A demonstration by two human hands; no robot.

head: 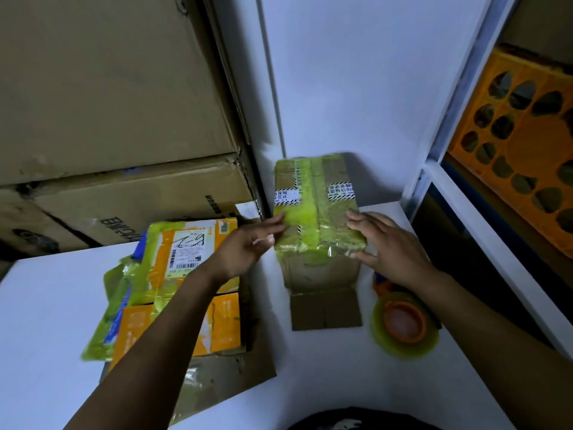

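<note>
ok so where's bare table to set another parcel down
Widest bare patch: the left strip of the table, between its edge and the parcel pile. Another lies near the front, between the flat cardboard and the tape roll. Crowded around the taped box, with the left hand and right hand on it.

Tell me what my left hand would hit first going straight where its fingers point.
The taped box: fingertips of the left hand seem to touch its left side, though depth is unclear.
</note>
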